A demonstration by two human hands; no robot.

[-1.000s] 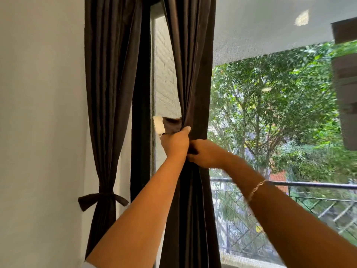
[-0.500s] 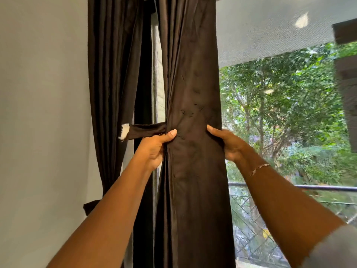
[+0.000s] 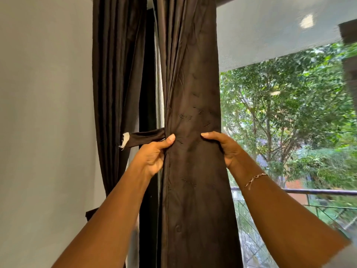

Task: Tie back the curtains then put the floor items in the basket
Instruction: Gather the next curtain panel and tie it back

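Head cam view, looking up a bit at the window. Both arms are raised to the dark brown gathered curtain (image 3: 193,97), which hangs bunched into a thick column between the dark window frame (image 3: 147,84) and the open glass.

The left hand (image 3: 154,154) is on the left edge of that bundle. Its thumb is pressed flat on the front of the fabric and its fingers are curled round behind, so it's a proper closed grip on the cloth. The tie-back strap (image 3: 146,138) pokes out sideways to the left just above that hand's knuckles, with a frayed white end (image 3: 125,139). I honestly can't tell if the fingers have hold of the strap too or only the curtain.

The right hand (image 3: 227,150) mirrors it on the right edge: thumb across the front, fingers wrapped out of sight behind, squeezing the bundle. There's a thin bracelet (image 3: 255,178) on that wrist.

Further left a second curtain (image 3: 116,74) hangs against the pale wall (image 3: 42,113), and a bit of dark tie (image 3: 90,212) shows low down on it. Through the glass there are green trees (image 3: 289,105) and a balcony railing (image 3: 324,192). The right edge is blurry.
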